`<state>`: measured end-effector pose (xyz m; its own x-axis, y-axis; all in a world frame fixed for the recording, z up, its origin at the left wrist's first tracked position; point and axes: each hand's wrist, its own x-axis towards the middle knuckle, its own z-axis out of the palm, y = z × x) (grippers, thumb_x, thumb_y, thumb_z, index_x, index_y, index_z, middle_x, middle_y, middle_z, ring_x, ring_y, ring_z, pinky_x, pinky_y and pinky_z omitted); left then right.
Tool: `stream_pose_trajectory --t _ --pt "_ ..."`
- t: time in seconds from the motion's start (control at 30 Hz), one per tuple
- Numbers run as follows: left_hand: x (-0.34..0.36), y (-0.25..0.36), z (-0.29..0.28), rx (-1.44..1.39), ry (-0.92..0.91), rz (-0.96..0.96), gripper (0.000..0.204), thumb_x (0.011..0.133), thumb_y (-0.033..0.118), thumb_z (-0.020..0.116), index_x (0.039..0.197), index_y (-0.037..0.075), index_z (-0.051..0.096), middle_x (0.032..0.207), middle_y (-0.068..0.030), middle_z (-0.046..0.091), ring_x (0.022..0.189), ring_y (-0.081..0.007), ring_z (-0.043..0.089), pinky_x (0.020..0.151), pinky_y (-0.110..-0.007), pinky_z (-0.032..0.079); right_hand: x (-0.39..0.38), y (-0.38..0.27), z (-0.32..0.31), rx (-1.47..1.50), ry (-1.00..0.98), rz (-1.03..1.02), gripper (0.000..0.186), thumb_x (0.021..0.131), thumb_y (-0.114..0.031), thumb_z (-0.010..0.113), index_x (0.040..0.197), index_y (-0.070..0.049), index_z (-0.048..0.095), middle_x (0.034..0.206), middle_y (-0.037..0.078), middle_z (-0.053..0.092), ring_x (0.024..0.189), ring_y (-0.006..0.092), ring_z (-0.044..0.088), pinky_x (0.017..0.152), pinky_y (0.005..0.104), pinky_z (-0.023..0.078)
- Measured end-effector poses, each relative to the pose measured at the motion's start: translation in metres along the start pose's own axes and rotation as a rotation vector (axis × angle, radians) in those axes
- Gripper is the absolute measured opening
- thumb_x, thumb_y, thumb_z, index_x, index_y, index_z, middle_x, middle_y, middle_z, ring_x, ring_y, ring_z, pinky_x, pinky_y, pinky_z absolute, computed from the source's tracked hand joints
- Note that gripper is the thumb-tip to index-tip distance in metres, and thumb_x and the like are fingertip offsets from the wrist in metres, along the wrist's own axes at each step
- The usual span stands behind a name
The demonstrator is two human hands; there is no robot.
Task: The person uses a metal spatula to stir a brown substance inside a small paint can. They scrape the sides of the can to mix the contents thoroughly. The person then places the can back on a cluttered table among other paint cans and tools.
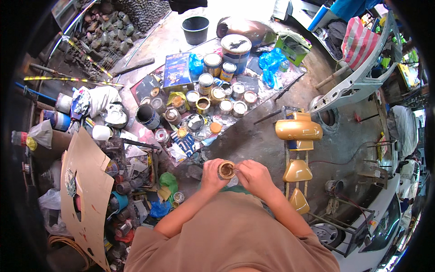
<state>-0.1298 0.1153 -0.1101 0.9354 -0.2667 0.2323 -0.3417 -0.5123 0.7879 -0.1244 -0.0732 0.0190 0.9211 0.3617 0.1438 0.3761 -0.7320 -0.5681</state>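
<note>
My left hand (211,174) is wrapped round a small open container (226,170) with brownish, paint-like contents, held in front of my body at the lower middle. My right hand (250,174) is closed on a thin stirrer (234,167) that reaches into that container; its tip is too small to make out. Beyond both hands, many paint cans (225,107) crowd a paint-stained table (250,113), with a blue bag (271,68) and a large blue-labelled bucket (236,54) among them.
Gold-painted panels (298,130) rest on a rack at right, beside a bare car door (349,90) and white car (376,226). A cardboard sheet (84,195) leans over clutter at left. A black bucket (195,34) stands at the back, near rubble (108,31).
</note>
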Motion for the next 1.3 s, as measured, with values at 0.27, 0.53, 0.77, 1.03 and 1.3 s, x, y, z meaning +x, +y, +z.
stream_pose_trajectory --t 0.27,0.53,0.77,1.03,1.3 --pt "0.001 -0.013 0.001 0.050 0.008 0.008 0.074 0.062 0.018 0.091 0.126 0.008 0.055 0.124 -0.0113 0.059 0.117 -0.0370 0.051 0.099 -0.048 0.044 0.004 -0.005 -0.001 0.005 -0.022 -0.019 0.018 0.082 -0.006 0.072 0.100 -0.007 0.068 0.096 0.009 0.071 0.088 0.0300 0.069 0.076 0.0401 0.056" --pt "0.010 -0.007 0.000 0.003 -0.028 -0.048 0.065 0.067 0.018 0.087 0.124 0.009 0.057 0.123 -0.0114 0.059 0.119 -0.0372 0.049 0.102 -0.048 0.042 0.000 -0.001 0.003 0.072 0.137 -0.046 0.008 0.084 -0.009 0.067 0.089 -0.008 0.060 0.082 0.009 0.064 0.077 0.0311 0.064 0.066 0.0428 0.053" --pt "0.017 -0.008 0.004 0.039 -0.061 -0.009 0.069 0.066 0.015 0.086 0.126 0.008 0.054 0.123 -0.0126 0.060 0.118 -0.0383 0.050 0.102 -0.049 0.042 -0.002 -0.003 0.002 0.100 0.208 -0.055 0.008 0.083 -0.010 0.069 0.088 -0.008 0.063 0.082 0.008 0.063 0.077 0.0295 0.065 0.065 0.0407 0.054" --pt "0.021 -0.003 0.013 -0.053 -0.027 0.061 0.065 0.069 0.019 0.087 0.124 0.006 0.055 0.124 -0.0143 0.059 0.118 -0.0393 0.049 0.102 -0.051 0.041 -0.007 -0.001 -0.007 0.111 0.164 -0.040 0.008 0.088 -0.012 0.066 0.089 -0.006 0.060 0.082 0.010 0.059 0.080 0.0305 0.063 0.072 0.0423 0.053" --pt "0.024 -0.003 0.009 -0.068 -0.086 0.052 0.062 0.071 0.016 0.084 0.124 0.005 0.055 0.121 -0.0158 0.059 0.117 -0.0402 0.048 0.103 -0.051 0.038 -0.007 0.005 -0.001 0.177 0.208 0.003 0.008 0.090 -0.013 0.066 0.091 -0.006 0.061 0.086 0.011 0.060 0.084 0.0324 0.063 0.073 0.0438 0.052"
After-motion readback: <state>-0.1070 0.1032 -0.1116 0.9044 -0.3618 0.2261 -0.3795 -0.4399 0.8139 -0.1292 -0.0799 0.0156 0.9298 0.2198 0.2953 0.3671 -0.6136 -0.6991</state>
